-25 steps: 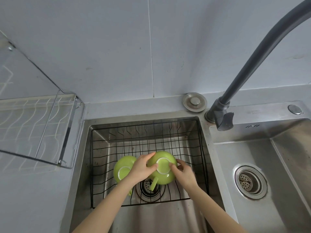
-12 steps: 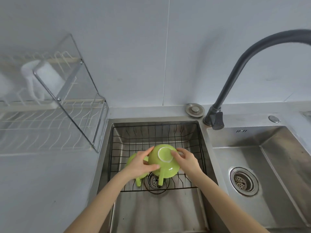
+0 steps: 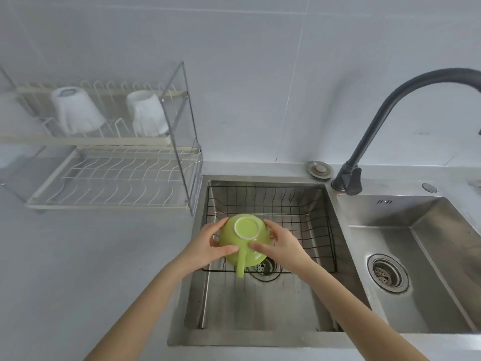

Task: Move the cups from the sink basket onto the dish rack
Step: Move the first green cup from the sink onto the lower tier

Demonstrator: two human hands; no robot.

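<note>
A green cup (image 3: 244, 238) is held upside down, its pale base ring facing up and its handle pointing toward me. My left hand (image 3: 208, 247) grips its left side and my right hand (image 3: 282, 246) grips its right side. The cup hangs above the front left corner of the black wire sink basket (image 3: 294, 212) in the left sink bowl. A second green cup seen earlier in the basket is hidden now. The white two-tier dish rack (image 3: 109, 178) stands on the counter to the left, with two white cups (image 3: 75, 110) upside down on its upper tier.
A dark curved faucet (image 3: 385, 121) rises behind the sinks at the right. The right sink bowl (image 3: 421, 256) has a round drain. A round metal cap (image 3: 319, 169) lies on the rim behind the basket. Grey counter (image 3: 78, 269) stretches left of the sink.
Both hands have lifted the green cup up and to the left, out of the basket. The view has tilted up, so the whole dish rack shows.
</note>
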